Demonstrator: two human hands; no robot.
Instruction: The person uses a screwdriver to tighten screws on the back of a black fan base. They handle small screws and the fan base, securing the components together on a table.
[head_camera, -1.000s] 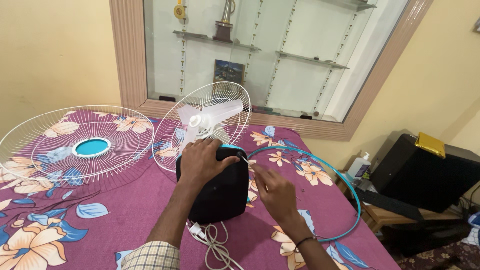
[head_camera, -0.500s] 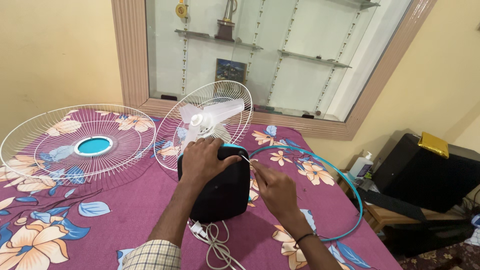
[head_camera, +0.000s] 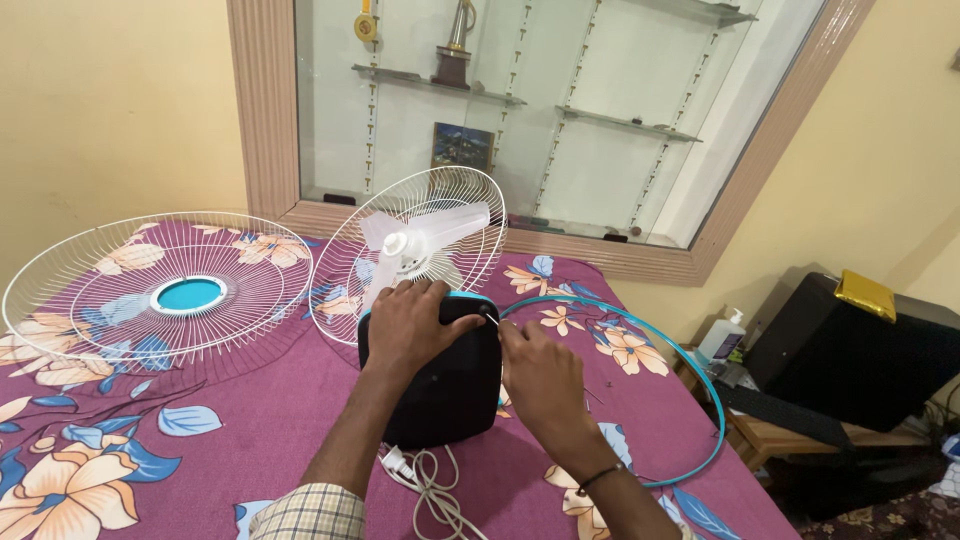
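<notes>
Fan motor housing (head_camera: 440, 385), black, is standing mid-bed; left hand (head_camera: 405, 325) is gripping its top, steadying it, while right hand (head_camera: 535, 375), fingers pinched on thin white pin (head_camera: 491, 320), is working its upper edge.

Fan base (head_camera: 445, 385) is set upright mid-bed (head_camera: 250, 440), with the bladed rear grille (head_camera: 410, 250) just behind it. Detached front grille (head_camera: 160, 295) is laid flat to the left, apart. Ring (head_camera: 700, 390) is laid on the bed to the right. Cord (head_camera: 430, 480) is coiled in front of the base. Left hand (head_camera: 410, 325) is placed on the base top; right hand (head_camera: 535, 380) at its right edge. Shelved niche (head_camera: 540, 110) is set behind the bed; a low table (head_camera: 780, 430) stands right of it.
</notes>
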